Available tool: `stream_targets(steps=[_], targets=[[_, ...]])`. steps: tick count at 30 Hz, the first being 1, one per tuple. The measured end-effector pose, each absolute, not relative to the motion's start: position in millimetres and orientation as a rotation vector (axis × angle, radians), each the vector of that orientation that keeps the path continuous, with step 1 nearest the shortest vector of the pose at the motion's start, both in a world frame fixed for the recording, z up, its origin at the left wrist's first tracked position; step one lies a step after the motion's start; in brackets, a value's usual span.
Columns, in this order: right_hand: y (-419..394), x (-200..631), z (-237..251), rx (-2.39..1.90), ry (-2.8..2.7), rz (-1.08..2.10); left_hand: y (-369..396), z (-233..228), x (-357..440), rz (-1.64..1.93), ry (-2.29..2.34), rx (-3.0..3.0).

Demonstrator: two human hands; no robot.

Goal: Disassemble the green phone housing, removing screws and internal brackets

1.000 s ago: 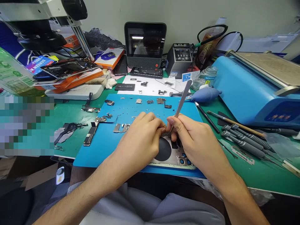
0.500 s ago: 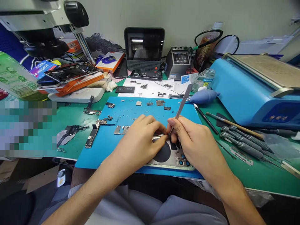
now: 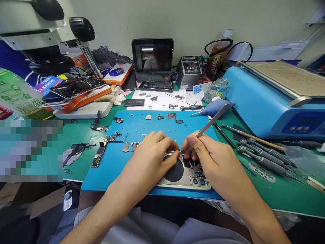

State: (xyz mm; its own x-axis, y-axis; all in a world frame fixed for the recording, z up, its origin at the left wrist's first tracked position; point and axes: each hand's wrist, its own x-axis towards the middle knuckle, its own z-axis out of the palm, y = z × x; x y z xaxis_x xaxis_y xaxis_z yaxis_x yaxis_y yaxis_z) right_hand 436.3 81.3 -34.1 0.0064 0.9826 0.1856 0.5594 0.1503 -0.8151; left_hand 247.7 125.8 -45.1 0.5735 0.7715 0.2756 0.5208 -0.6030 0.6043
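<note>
Centre frame: left hand (image 3: 149,156) palm down, fingers pressed on phone housing (image 3: 186,176); right hand (image 3: 213,159) pinching tweezers (image 3: 212,121), angled toward upper right.

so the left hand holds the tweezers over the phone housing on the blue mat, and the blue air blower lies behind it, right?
Not quite: the head view shows the right hand holding the tweezers. The left hand steadies the phone housing on the blue mat. The blue air blower does lie behind.
</note>
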Motion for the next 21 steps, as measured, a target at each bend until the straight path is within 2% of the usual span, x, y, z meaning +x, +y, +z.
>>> stream_targets(steps=[14,21], targets=[[82.0,434.4,-36.7,-1.481,-1.767,0.517,127.3,-42.9,247.5,0.719,1.042,2.288],[81.4,435.2,-35.1,-1.481,-1.743,0.552,125.6,-46.5,249.6,0.732,1.054,2.355]])
